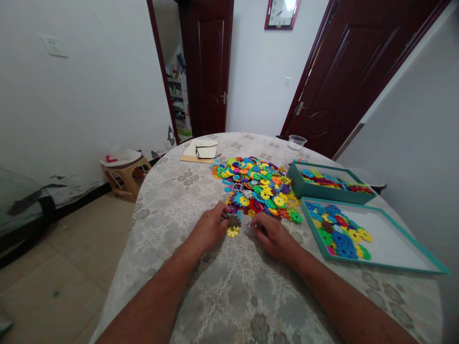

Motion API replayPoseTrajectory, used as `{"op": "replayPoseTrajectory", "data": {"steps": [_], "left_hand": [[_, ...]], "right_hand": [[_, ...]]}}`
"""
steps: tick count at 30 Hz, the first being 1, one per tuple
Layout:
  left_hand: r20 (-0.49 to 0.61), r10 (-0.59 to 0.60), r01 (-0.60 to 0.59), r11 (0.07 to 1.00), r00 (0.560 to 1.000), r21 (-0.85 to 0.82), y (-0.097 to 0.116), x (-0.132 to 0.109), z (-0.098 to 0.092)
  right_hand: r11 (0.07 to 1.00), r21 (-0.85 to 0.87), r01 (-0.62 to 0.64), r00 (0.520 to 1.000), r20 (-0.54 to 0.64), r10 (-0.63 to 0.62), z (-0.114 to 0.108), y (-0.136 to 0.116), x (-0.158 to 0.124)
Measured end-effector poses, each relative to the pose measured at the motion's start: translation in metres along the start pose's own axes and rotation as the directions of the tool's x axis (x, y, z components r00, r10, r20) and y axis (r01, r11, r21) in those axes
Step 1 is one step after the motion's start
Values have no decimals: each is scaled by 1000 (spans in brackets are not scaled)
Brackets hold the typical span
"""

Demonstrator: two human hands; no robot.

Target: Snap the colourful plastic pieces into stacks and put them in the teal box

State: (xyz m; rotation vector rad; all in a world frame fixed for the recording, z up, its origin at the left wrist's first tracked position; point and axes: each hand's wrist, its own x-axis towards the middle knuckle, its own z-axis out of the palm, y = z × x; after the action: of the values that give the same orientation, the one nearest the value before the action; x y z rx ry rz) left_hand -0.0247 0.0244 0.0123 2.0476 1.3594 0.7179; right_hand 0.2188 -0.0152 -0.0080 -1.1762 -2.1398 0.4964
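Note:
My left hand (214, 222) is closed, thumb and fingers pinching a dark brown notched plastic disc (234, 220). Just below that disc a yellow notched disc (233, 232) shows; whether the two are joined I cannot tell. Across a small gap, my right hand (269, 231) is curled with its fingertips together near the tablecloth. What it holds, if anything, is hidden. Right beyond both hands spreads a heap of colourful notched discs (265, 181) in yellow, blue, green, red, orange and purple.
A green box (322, 191) with more discs stands to the right. In front of it lies a shallow tray (401, 246) with blue, yellow and green discs at its left. Eyeglasses (206, 153) rest on paper at the back left; a clear plastic bowl (297, 141) sits at the far edge.

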Motion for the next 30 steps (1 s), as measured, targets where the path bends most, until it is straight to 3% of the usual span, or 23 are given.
{"op": "replayPoseTrajectory", "data": {"steps": [2, 5, 11, 16, 19, 23, 25, 27, 30], "left_hand": [[-20, -17, 17, 1000, 1000, -3, 1, 1, 3], [-14, -3, 3, 1000, 1000, 2, 3, -1, 7], [188, 62, -39, 991, 980, -126, 8, -6, 13], [253, 90, -43, 982, 963, -186, 14, -8, 13], [297, 125, -58, 973, 947, -225, 14, -9, 12], [212, 198, -190, 980, 957, -59, 4, -8, 12], [128, 229, -241, 966, 965, 88, -3, -5, 11], [88, 223, -238, 942, 971, 235, -8, -2, 11], [108, 166, -195, 905, 980, 379, -8, 2, 11]], "right_hand": [[997, 59, -46, 998, -34, 48, 3, 0, -1], [995, 94, -18, 996, -89, 26, 8, -2, -1], [996, 76, 45, 988, -153, -33, 6, -3, 4], [995, 84, 59, 982, -184, -43, 5, -3, 2], [990, 139, 7, 985, -170, 17, 7, -3, 1], [969, 196, -153, 984, -65, 168, 10, -3, 0], [954, 217, -206, 970, -86, 229, 11, -1, 0], [939, 254, -230, 955, -127, 268, 11, 2, 0], [931, 269, -245, 954, -103, 281, 9, 4, 2]]}}
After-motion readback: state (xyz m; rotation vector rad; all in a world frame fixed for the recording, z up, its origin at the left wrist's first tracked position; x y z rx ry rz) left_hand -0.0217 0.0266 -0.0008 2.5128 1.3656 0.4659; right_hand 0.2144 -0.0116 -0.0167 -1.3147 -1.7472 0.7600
